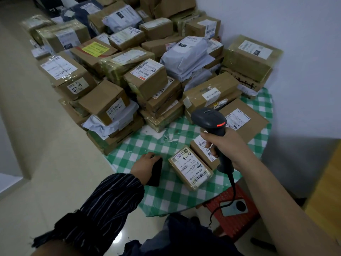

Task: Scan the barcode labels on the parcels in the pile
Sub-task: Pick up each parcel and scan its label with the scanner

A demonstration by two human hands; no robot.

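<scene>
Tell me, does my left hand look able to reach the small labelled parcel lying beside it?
Probably yes, once it lets go: the left hand seems to hold a dark flat object, but the small labelled parcel lies just beside it on the checked cloth, nothing between them.
</scene>
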